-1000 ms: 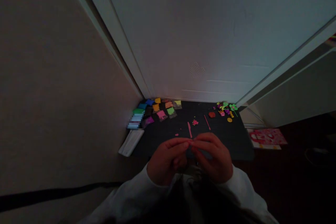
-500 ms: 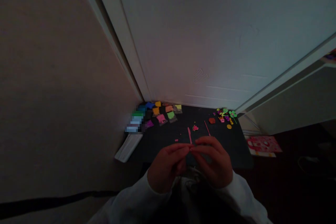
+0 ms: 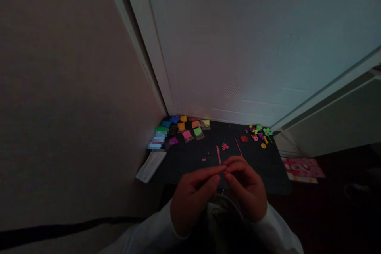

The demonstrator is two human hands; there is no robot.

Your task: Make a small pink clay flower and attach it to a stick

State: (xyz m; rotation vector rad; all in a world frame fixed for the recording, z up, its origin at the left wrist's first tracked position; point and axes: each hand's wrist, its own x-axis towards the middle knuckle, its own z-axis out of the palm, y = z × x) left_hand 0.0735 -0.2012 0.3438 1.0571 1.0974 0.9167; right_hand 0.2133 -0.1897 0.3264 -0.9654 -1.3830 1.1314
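My left hand [image 3: 193, 195] and my right hand [image 3: 248, 189] meet at the fingertips above the near edge of the dark table [image 3: 187, 160]. Both are closed in a pinch; whatever lies between the tips is too small and dark to make out. Just beyond them lies a pink plastic knife [image 3: 218, 154]. Right of it rests a small pink modelling-clay piece with several prongs [image 3: 225, 147], then a thin pink stick tool [image 3: 238, 146]. A small pink lump of clay [image 3: 204, 159] sits to the left, and a red flattened clay piece [image 3: 244, 139] farther back.
Bags of coloured clay, such as a pink one [image 3: 187, 135] and a green one [image 3: 198, 131], fill the back left. A white packet [image 3: 151, 166] lies along the left edge. Finished-looking clay figures, including a green flower [image 3: 268, 131], stand back right. A white wall panel [image 3: 220, 55] rises behind.
My left index finger has straightened towards the right fingertips, and its thumb has drawn back lower. My right fingers have curled closer together. The whole view has shifted slightly.
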